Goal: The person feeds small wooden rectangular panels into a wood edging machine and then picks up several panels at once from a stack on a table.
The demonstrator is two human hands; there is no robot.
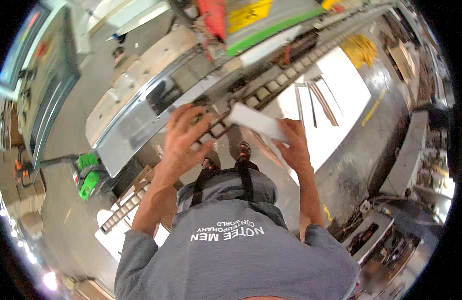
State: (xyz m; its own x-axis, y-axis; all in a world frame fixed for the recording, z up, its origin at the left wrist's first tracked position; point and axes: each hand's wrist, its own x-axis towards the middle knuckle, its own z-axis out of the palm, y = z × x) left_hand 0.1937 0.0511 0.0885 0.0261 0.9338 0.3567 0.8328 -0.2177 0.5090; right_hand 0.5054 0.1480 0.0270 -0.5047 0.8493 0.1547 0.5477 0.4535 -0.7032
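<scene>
A flat, white, bar-shaped piece (257, 123) is gripped at its right end by my right hand (295, 146), with fingers and thumb closed on it. Its left end reaches over a long strip with a row of pale square cells (261, 94) that runs diagonally across in front of me. My left hand (187, 137) hovers by that strip and the grey metal panel (122, 145), fingers bent but apart, holding nothing visible. Motion blurs the part of the strip between my hands, so contact there is unclear.
A large white sheet (336, 120) lies to the right, with a yellow crumpled bag (360, 51) beyond it. Bright green gear (89, 184) sits at the left. A machine with a green edge (276, 31) stands ahead. An open box of parts (373, 232) is at the lower right.
</scene>
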